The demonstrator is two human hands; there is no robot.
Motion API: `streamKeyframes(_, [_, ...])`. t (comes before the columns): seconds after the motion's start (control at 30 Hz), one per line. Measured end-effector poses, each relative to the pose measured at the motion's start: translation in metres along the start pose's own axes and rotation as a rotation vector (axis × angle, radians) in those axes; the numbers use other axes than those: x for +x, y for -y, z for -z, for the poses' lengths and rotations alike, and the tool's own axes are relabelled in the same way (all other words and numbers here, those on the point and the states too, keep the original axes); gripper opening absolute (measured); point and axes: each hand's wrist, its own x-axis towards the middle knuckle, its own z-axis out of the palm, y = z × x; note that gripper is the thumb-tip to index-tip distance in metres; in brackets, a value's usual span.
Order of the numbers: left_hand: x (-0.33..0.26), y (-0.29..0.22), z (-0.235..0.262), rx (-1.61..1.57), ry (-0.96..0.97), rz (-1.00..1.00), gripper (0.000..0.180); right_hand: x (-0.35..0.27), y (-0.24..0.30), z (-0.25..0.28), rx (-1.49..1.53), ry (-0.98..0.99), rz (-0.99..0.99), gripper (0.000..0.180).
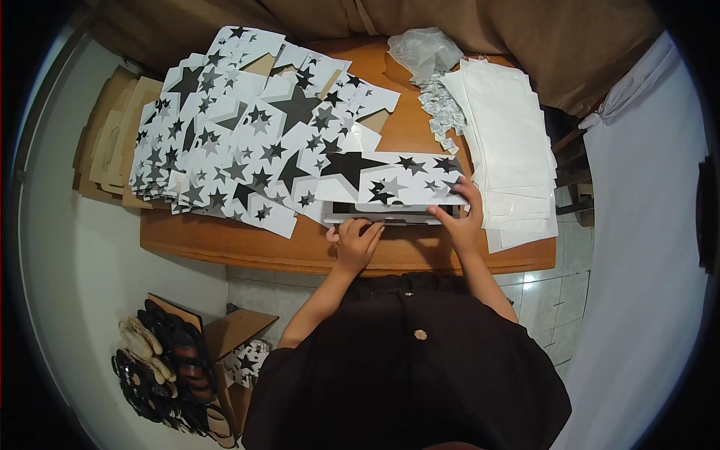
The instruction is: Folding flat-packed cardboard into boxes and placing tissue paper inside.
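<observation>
A white cardboard box (409, 182) with black and grey stars lies at the table's front edge, its lid partly raised. A dark gap shows between the lid and the front wall. My left hand (354, 244) is closed over the front wall, with fingers curled on its edge. At the lid's right front corner, my right hand (463, 223) grips with the thumb in front and the fingers over the side. The inside of the box is mostly hidden.
Star-printed cardboard sheets (247, 142) are piled on the left of the wooden table (240, 244), beside plain brown cardboard (116, 142). White paper sheets (510, 135) lie right, next to small silvery packets (442, 112) and a clear plastic bag (424, 52). Shoes (165, 360) stand lower left.
</observation>
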Motion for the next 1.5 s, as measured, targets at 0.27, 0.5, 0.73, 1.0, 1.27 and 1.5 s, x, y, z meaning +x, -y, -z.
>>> streamKeyframes(0.27, [-0.018, 0.004, -0.007, -0.001, -0.132, -0.042, 0.019, -0.029, -0.016, 0.006, -0.273, 0.091, 0.102, 0.036])
streamKeyframes(0.5, [-0.023, 0.009, -0.003, -0.091, -0.012, -0.048, 0.017, -0.042, -0.031, 0.006, -0.389, 0.121, 0.210, 0.036])
streamKeyframes(0.73, [-0.002, 0.041, 0.013, -0.032, 0.071, -0.003, 0.026, -0.044, -0.030, 0.006, -0.496, 0.122, 0.187, 0.031])
streamKeyframes(1.0, [-0.002, 0.044, 0.014, -0.023, 0.051, -0.084, 0.026, -0.057, -0.041, 0.008, -0.815, 0.132, 0.455, 0.029])
streamKeyframes(1.27, [0.013, 0.039, 0.014, -0.112, 0.088, -0.115, 0.026, -0.033, -0.055, 0.013, -0.718, 0.192, 0.494, 0.031])
streamKeyframes(1.5, [0.041, 0.010, 0.011, -0.159, 0.080, 0.021, 0.040, -0.027, -0.040, 0.005, -0.723, 0.282, 0.412, 0.024])
